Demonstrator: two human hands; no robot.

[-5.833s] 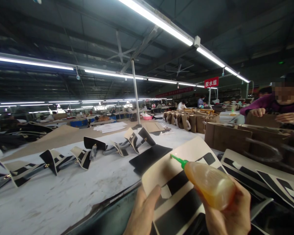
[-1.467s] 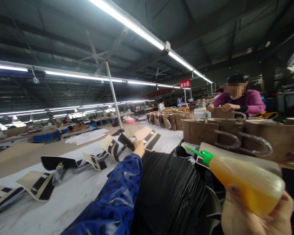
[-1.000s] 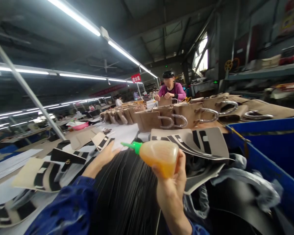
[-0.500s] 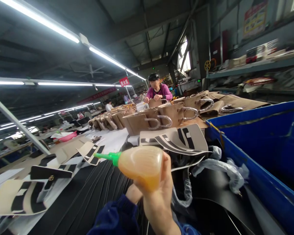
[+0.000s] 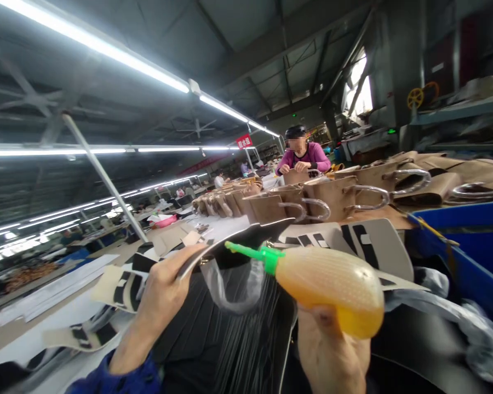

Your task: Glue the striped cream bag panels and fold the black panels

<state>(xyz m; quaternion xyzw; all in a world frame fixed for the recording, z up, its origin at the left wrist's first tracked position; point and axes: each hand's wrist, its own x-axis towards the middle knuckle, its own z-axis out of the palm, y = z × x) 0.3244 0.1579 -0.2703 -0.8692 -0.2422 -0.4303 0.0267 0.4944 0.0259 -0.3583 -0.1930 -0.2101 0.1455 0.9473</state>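
Observation:
My right hand [image 5: 332,350] is wrapped round a squeeze bottle [image 5: 328,279] of amber liquid, tipped on its side. Its green nozzle [image 5: 250,251] points left, over a black bag panel [image 5: 254,234]. At the panel's left edge, my left hand [image 5: 166,290] grips with closed fingers. A clear-plastic-wrapped handle [image 5: 234,303] hangs from this panel below the nozzle. Whether the nozzle tip touches the panel I cannot tell. Below lies a row of stacked black sheets [image 5: 230,350].
Tan bags with wrapped handles [image 5: 328,200] stand in a row ahead. A co-worker in a purple top [image 5: 318,157] works behind them. A blue bin [image 5: 476,235] is at right. Beige pieces with black strips [image 5: 378,246] lie near the bottle; wrapped handles [image 5: 447,312] lie at right.
My left hand has come up from behind the right wrist and now holds the black panel at left. The bottle stays in my right hand, now further right in view. The view has turned left.

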